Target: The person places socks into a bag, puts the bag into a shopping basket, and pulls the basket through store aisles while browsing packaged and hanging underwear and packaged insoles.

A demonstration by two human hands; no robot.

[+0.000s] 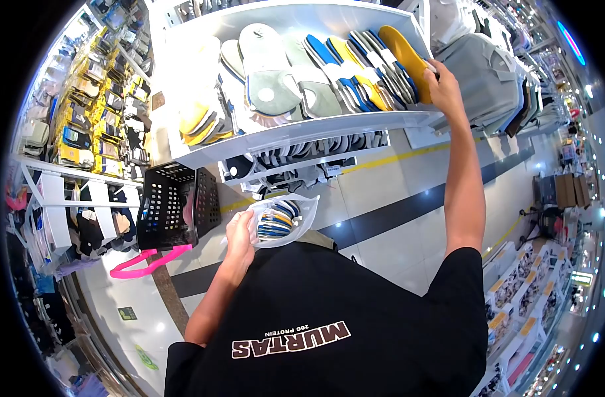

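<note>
My left hand (pixel 240 239) is closed on the rim of a clear plastic bag (pixel 305 210), held in front of my body with its mouth facing up. Packed inside are several folded socks (pixel 276 221) in blue, white, grey and yellow. At the right end of a white display bin (pixel 296 132), my right hand (pixel 442 87) grips the edge of a yellow sock (pixel 405 58). Flat socks in blue, yellow, grey and white (pixel 355 73) stand on edge in a row beside it. Larger white-and-grey socks (pixel 269 73) lean to the left in the same bin.
A black shopping basket (pixel 206 202) with a pink handle (pixel 151 261) is on my left. Racks of packaged socks (pixel 94 112) rise behind it. Grey garments (pixel 477 79) hang right of the bin. More goods hang on a lower rail (pixel 302 155) under it. Shelves (pixel 524 298) line the far right.
</note>
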